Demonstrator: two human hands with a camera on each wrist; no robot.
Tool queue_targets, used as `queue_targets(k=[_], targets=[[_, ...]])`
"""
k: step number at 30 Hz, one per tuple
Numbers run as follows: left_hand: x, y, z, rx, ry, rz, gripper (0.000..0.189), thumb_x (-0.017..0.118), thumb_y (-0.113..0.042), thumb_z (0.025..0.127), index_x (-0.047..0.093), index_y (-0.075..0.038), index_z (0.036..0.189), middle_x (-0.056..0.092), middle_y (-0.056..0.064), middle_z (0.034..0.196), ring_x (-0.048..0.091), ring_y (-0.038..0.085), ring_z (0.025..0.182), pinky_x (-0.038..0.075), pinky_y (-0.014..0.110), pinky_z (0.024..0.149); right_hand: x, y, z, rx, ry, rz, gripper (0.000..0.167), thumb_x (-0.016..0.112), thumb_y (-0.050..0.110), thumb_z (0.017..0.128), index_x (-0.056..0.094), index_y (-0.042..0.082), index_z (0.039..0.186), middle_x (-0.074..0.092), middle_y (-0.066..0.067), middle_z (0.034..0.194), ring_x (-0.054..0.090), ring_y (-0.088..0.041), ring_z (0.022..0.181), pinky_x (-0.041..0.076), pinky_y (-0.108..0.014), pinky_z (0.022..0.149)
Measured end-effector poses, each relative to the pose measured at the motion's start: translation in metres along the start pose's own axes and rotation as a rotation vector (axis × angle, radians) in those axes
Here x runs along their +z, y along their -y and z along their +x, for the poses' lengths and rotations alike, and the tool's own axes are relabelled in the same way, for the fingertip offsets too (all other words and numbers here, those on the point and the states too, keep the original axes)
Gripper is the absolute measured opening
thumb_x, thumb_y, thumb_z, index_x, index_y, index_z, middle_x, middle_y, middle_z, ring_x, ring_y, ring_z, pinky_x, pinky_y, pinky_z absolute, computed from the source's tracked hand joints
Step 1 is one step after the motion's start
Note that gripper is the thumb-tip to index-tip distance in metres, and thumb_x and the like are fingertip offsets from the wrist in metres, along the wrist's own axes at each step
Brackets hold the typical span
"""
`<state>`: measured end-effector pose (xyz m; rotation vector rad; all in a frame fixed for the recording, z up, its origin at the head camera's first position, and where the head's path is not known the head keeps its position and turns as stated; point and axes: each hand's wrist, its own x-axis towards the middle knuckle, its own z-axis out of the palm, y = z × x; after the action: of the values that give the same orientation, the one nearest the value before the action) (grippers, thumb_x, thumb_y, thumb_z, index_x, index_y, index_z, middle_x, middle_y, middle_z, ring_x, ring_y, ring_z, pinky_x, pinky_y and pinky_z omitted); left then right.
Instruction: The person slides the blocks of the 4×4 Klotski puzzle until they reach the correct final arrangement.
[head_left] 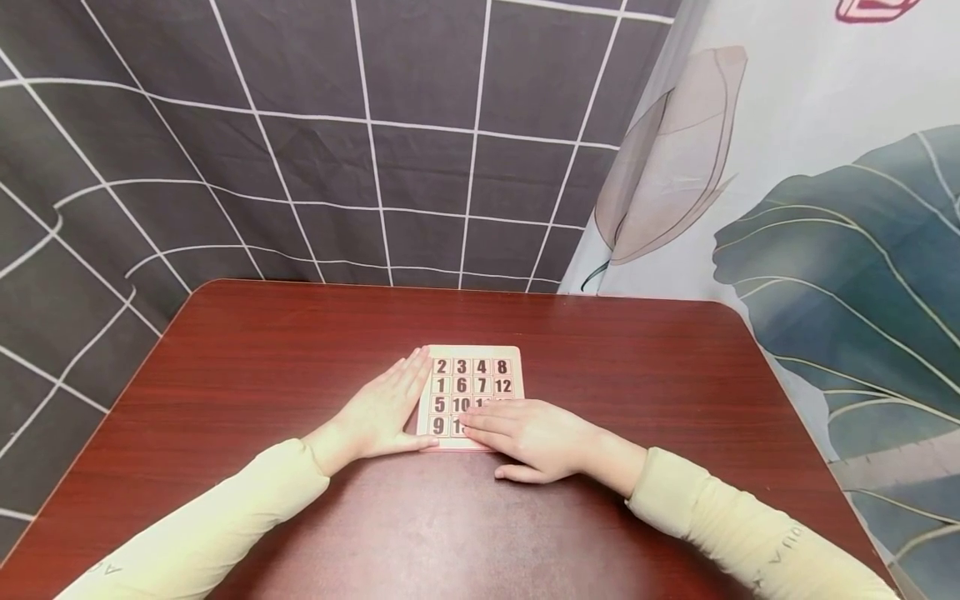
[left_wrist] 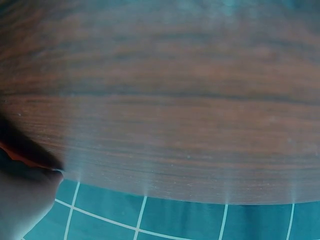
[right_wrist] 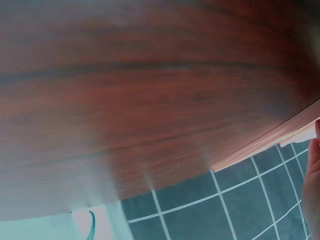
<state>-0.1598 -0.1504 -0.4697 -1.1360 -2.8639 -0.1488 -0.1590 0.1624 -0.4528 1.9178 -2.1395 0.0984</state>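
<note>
A number slide puzzle (head_left: 472, 377) with a pale frame and dark numerals lies flat on the table in the head view. My left hand (head_left: 379, 408) lies along its left edge, fingers straight, with the thumb at the near left corner. Over the lower right tiles rests my right hand (head_left: 542, 439), its fingers extended across them and hiding several numbers. The right thumb lies apart from the puzzle, on the near side. In the left wrist view only part of the left hand (left_wrist: 25, 205) shows. The right wrist view catches the right hand (right_wrist: 312, 185) beside the puzzle's side (right_wrist: 265, 142).
The reddish-brown wooden table (head_left: 300, 333) has rounded far corners. Behind it hangs a dark cloth (head_left: 420, 167) with a white grid. A pale curtain (head_left: 795, 100) with leaf patterns hangs at the right.
</note>
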Motion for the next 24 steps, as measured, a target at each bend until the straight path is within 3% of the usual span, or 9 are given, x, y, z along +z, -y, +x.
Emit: queue_targets(k=[9, 17, 24], targets=[[-0.002, -0.001, 0.000, -0.008, 0.003, -0.006, 0.113, 0.070, -0.065, 0.090, 0.030, 0.015, 0.160, 0.032, 0.032, 0.169, 0.032, 0.041, 0.160, 0.033, 0.048, 0.132, -0.007, 0.002, 0.000, 0.050, 0.013, 0.040, 0.067, 0.073, 0.042, 0.098, 0.059, 0.001, 0.149, 0.063, -0.012, 0.152, 0.060, -0.024, 0.143, 0.049, -0.038, 0.121], [-0.002, -0.001, 0.000, -0.021, 0.022, -0.013, 0.114, 0.068, -0.067, 0.091, 0.028, 0.013, 0.161, 0.028, 0.030, 0.171, 0.029, 0.040, 0.162, 0.031, 0.047, 0.133, -0.015, -0.001, -0.024, 0.106, -0.013, 0.051, 0.070, 0.078, 0.038, 0.093, 0.058, 0.000, 0.149, 0.062, -0.013, 0.153, 0.059, -0.027, 0.144, 0.049, -0.040, 0.119], [0.001, 0.001, 0.000, -0.005, -0.002, -0.012, 0.113, 0.070, -0.066, 0.090, 0.030, 0.014, 0.160, 0.030, 0.032, 0.169, 0.032, 0.042, 0.160, 0.034, 0.049, 0.131, -0.020, 0.002, -0.046, 0.126, -0.034, 0.033, 0.065, 0.077, 0.035, 0.094, 0.061, -0.001, 0.146, 0.063, -0.013, 0.151, 0.062, -0.025, 0.140, 0.052, -0.043, 0.115]])
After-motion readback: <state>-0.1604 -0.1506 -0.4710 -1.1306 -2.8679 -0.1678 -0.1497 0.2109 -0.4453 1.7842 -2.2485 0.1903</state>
